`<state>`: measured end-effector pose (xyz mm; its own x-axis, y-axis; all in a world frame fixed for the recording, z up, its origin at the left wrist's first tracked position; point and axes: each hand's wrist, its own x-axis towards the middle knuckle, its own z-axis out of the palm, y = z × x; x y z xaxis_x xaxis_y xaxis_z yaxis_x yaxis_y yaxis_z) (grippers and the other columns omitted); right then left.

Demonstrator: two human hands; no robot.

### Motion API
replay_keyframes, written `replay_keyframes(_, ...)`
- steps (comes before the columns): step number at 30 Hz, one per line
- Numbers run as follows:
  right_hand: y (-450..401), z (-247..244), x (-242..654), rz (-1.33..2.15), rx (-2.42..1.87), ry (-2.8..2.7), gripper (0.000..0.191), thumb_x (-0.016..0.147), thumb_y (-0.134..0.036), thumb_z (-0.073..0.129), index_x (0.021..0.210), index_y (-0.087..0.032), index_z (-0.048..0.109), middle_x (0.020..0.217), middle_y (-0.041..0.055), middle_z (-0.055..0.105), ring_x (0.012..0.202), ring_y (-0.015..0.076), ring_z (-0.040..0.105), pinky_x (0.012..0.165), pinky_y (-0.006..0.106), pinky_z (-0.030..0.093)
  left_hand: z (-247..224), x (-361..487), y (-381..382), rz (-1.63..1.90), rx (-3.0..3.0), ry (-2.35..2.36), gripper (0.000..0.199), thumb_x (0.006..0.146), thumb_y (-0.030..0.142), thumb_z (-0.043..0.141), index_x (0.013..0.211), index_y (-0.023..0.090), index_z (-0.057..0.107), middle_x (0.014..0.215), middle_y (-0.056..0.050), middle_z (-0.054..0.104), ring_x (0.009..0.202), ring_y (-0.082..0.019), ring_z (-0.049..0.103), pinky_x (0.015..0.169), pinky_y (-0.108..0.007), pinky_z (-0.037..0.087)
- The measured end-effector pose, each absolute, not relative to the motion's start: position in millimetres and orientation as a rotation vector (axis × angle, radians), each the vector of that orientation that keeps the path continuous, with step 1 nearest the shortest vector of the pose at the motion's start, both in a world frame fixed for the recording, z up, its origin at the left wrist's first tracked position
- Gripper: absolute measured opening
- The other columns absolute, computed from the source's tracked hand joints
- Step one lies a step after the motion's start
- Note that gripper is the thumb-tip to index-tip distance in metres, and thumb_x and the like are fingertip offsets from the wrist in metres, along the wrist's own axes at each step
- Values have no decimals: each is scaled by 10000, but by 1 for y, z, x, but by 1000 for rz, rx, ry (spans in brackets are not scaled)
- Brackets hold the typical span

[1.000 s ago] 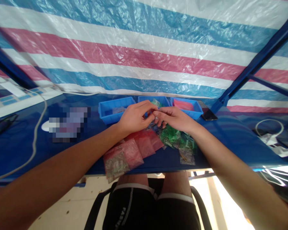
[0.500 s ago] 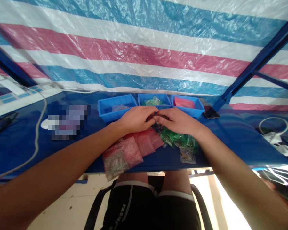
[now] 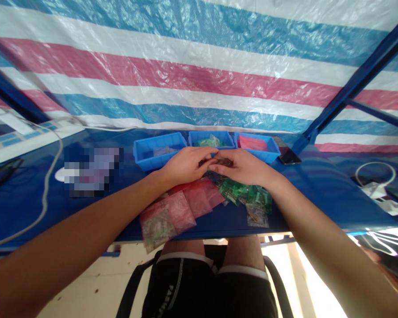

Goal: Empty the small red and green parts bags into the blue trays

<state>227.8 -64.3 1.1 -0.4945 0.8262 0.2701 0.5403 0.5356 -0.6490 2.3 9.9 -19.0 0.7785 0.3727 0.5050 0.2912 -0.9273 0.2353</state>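
My left hand (image 3: 189,165) and my right hand (image 3: 248,168) meet fingertip to fingertip just in front of the bins. Both are closed, fingers curled and pressed together. Something small and dark or see-through shows between them, mostly hidden by the fingers; its kind I cannot make out. Below my left hand lie overlapping red-tinted plastic bags (image 3: 181,207), fanned toward the table edge. A clear packet (image 3: 159,227) rests at their lower end. Under my right hand spreads a pile of small green pieces (image 3: 243,192), with a clear bag of thin brass-coloured parts (image 3: 256,216) beside it.
Three blue bins stand behind my hands: the left bin (image 3: 142,161) holds clear plastic, the middle one green pieces (image 3: 210,141), the right one red bags (image 3: 252,142). A phone (image 3: 288,152) lies at right. A white cable (image 3: 48,185) crosses the blue table's left side.
My fingers have shifted slightly against each other, and a bit more of the thing between them shows. The view has tilted a little; the bags, pieces and bins stay in place.
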Motion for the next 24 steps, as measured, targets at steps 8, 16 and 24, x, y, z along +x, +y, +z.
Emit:
replay_keyframes(8,-55,-4,227,864,-1085,-1835,427,1030,-616,636,979,-205,738,766,24,741,652,180,677,618,287,516,-11,1,4,1062,2600,559,360,1109,297,519,1422,178,652,1070,-73,791,895,-183,749,845,-291,584)
replay_keyframes(16,-54,-3,221,1307,-1039,-1246,488,781,-608,915,794,-176,687,588,-24,599,437,74,419,402,218,271,-10,1,8,1319,2731,302,377,999,360,742,1354,248,680,1432,-151,642,1310,-302,642,1091,-483,575)
replay_keyframes(24,-54,0,219,1447,-1002,-1150,495,793,-597,911,766,-170,662,541,-37,537,420,57,330,399,214,179,-9,2,8,1451,2731,249,151,1038,289,697,1170,226,734,1203,-112,750,1150,-243,707,1052,-425,571)
